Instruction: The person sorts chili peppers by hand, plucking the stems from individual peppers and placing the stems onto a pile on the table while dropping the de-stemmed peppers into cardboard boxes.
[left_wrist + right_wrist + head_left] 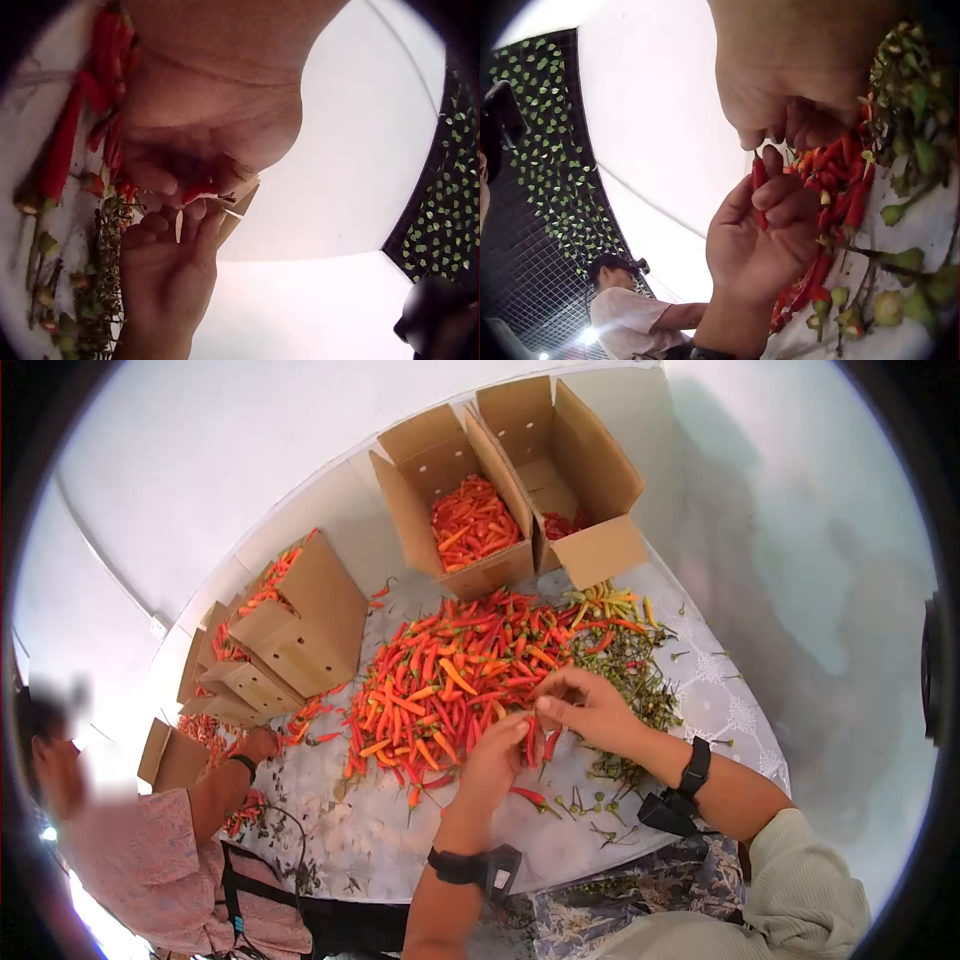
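While a red chilli point(760, 184) is gripped by the left hand point(754, 251) above the counter point(365, 850), whether its stem point(756, 154) is pinched by the curled right hand point(799, 90) cannot be told; the chilli could be torn by a crooked pull.

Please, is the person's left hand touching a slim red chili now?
Touching. The right wrist view shows the left hand gripping the red chili with curled fingers.

A produce workroom
Table point(375, 840) with heaped red chillies point(440, 690); chilli-filled cardboard cartons point(335, 610) far and left; second person point(160, 860) at left.
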The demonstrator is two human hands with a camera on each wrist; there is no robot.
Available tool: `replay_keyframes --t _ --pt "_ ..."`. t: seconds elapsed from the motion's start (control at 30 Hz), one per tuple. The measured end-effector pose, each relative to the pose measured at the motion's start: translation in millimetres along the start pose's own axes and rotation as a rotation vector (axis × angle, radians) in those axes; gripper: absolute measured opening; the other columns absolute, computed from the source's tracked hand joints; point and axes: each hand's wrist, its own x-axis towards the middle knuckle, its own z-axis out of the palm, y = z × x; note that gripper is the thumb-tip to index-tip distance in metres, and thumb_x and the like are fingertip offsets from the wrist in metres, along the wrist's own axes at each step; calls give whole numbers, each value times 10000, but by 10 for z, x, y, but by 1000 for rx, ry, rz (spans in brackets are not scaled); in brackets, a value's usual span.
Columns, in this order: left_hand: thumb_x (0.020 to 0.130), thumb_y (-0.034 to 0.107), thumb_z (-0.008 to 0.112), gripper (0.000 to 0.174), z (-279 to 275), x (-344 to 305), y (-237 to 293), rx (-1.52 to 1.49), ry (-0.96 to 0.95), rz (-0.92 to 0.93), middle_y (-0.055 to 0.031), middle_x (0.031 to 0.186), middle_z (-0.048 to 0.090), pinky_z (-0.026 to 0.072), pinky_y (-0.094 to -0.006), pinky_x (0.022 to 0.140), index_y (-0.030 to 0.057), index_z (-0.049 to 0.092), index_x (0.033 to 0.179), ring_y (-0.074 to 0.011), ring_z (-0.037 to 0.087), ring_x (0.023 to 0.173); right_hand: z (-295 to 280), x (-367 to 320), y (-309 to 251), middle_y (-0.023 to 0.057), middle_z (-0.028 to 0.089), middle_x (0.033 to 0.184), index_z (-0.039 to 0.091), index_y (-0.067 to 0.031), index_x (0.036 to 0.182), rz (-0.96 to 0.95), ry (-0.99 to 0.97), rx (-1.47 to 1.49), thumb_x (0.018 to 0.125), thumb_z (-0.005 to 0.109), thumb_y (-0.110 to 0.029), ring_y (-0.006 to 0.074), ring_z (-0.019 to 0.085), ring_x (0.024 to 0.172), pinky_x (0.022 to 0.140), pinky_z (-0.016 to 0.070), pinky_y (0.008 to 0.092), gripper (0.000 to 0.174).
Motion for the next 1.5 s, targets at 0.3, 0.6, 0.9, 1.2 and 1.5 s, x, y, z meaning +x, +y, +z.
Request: replay_keyframes --t 0.3,0.6,0.9,1.2,1.5 --pt "907 195 482 216 104 16 -19 13 72 -59 -32 723 531 375 -237 543 28 553 1025 -118 482 613 -33 -61 -67 24 531 828 586 -35 853 -132 19 -296 847 648 -207 78 502 687 600 427 240 183" --pt "888 149 521 137 18 18 -35 18 83 -36 1 722 541 372 -217 528 53 568 973 -77 494 612 -13 -51 -25 18 538 767 593 -35 849 -156 -65 -270 854 638 -202 82 495 675 585 408 235 174" --pt "872 165 545 146 40 36 -62 -18 78 -23 -6 676 507 343 -205 470 49 551 960 -79 448 542 -2 -46 5 -4 577 738 594 -25 866 194 -113 120 881 602 -225 80 532 616 523 438 231 200" --pt "887 171 532 138 61 9 -28 -92 56 -37 -24 696 516 344 -223 475 49 543 950 -93 454 574 0 -60 1 -37 578 751 598 -100 851 443 -120 518 866 621 -285 70 516 629 557 402 220 187" --pt "946 211 469 176 -18 34 14 -290 6 107 -54 772 551 459 -278 523 66 504 1040 -149 534 632 -140 9 44 -24 545 756 596 -74 940 224 224 144 830 604 -102 76 498 637 571 419 243 114"
